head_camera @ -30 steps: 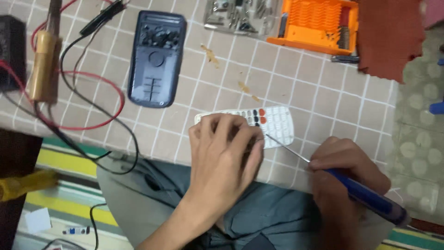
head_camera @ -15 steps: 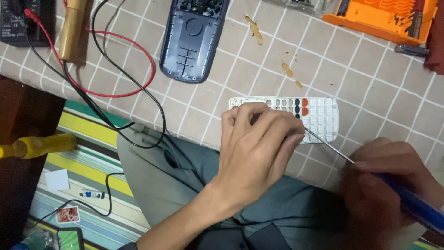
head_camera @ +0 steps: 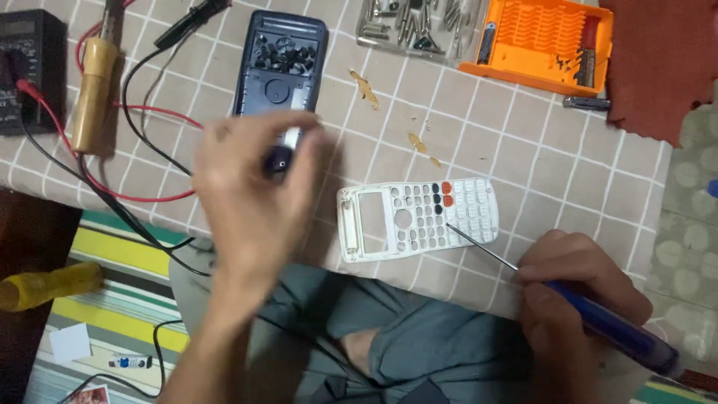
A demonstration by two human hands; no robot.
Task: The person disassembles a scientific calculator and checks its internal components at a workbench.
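Head view: two hands, one screwdriver, one white faceplate, one dark back shell. The right hand (head_camera: pixel 576 299) is closed around the blue screwdriver (head_camera: pixel 613 329), whose long axis runs diagonally; its thin tip points up-left from the hand and touches the faceplate (head_camera: pixel 419 219). The faceplate lies flat just up-left of that hand, long axis running left-right. The left hand (head_camera: pixel 250 198) is blurred, fingers loosely curled over the back shell (head_camera: pixel 278 63); whether it grips anything I cannot tell.

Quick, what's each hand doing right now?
Left hand: blurred, grip closed on a small dark part above the table.
Right hand: grip closed on the blue screwdriver, tip at the white keypad cover.
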